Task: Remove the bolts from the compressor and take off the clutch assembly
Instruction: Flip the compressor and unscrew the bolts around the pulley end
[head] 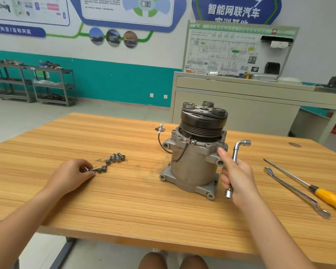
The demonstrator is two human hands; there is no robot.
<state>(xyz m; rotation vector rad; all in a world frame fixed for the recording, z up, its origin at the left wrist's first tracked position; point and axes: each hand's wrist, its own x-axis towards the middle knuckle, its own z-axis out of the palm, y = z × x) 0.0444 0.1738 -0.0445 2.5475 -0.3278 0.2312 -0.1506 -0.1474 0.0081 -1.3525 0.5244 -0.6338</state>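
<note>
Evidently the bolt-removal step is close to done, as I judge it. Nearest me, the person's left hand (72,171) is pinching a small bolt (92,169) between thumb and fingertips, low on the wooden table (124,206). It is right beside the loose bolts (115,157) lying in a little cluster, and whether it is setting this one down or lifting it I cannot tell. The right hand (236,173) is gripping the L-shaped socket wrench (238,152) by its shaft, fingers curled round it, while the thumb is pressing against the flange of the compressor (192,167).

The compressor is standing upright on its end between the two hands, mid-table. Off to the right a spanner (295,191) and a yellow-handled screwdriver (327,197) are lying unused, well apart from the work.

Farther back and higher, the clutch assembly (204,117) is sitting on top of the compressor, pulley and front plate in place — not yet off. The next move, I'd say, is calling for both hands free. That means parking the bolt and the wrench, then bracing the body and drawing the clutch straight upward — provided nothing at its centre is holding it, which I cannot make out.
</note>
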